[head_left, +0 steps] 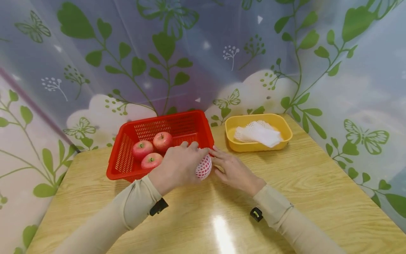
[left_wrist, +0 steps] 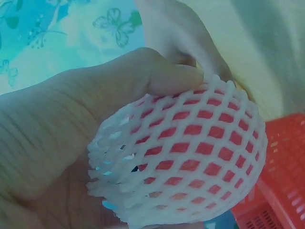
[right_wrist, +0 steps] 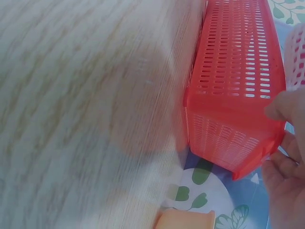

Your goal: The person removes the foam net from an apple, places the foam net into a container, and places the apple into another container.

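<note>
An apple in a white foam net (head_left: 203, 167) is gripped by my left hand (head_left: 177, 165) at the near right corner of the red basket (head_left: 207, 132). In the left wrist view my thumb presses on the net (left_wrist: 205, 138), and red skin shows through its mesh. The net's gathered end lies toward my palm. My right hand (head_left: 236, 173) is just right of the netted apple, its fingers extended toward the basket corner. The right wrist view shows the thumb and fingers apart beside the basket rim. Inside the basket are three bare apples (head_left: 162, 141).
A yellow container (head_left: 233, 145) at the back right holds white foam nets (head_left: 258, 133). Both containers stand on a wooden table (head_left: 304, 197) against a leaf-patterned backdrop (head_left: 203, 70). A dark wrist device (head_left: 158, 206) sits on the left sleeve.
</note>
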Demonstrator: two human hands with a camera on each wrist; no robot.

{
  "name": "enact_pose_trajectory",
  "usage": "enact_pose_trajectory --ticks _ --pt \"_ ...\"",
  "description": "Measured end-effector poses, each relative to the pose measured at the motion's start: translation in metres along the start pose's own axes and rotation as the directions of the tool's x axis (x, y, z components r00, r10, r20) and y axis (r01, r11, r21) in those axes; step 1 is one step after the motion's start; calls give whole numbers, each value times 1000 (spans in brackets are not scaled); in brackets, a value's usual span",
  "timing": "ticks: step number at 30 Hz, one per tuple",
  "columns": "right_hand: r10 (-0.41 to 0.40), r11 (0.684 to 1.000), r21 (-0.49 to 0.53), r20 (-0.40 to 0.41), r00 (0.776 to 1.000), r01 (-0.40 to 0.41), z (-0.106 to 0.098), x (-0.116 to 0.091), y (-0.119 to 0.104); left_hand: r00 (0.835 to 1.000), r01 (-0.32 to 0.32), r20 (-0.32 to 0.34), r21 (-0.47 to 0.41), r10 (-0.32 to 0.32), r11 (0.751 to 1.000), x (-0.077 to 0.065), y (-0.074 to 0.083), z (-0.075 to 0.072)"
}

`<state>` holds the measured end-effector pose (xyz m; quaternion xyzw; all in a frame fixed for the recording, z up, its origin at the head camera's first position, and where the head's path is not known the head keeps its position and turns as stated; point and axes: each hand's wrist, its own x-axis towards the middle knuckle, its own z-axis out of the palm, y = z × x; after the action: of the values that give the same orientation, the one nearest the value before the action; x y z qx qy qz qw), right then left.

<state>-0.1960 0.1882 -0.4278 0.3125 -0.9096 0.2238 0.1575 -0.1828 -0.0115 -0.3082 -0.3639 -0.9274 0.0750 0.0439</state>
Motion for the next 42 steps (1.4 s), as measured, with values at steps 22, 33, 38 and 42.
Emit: enact_pose_trajectory --ticks 22,33,38,42 --pt "-23 1000 -20 11 1000 24 0 1 -2 973 -93 206 -75 107 993 -20 41 45" --pt "-39 998 -43 2 999 39 -2 1 -3 973 -151 169 -62 160 987 -28 54 71" --pt "-29 999 -27 14 999 30 -2 0 -2 975 -134 169 -85 147 987 -30 54 74" --pt "-31 999 -36 32 999 32 -3 -1 -2 975 -127 170 -109 144 986 -31 53 77"
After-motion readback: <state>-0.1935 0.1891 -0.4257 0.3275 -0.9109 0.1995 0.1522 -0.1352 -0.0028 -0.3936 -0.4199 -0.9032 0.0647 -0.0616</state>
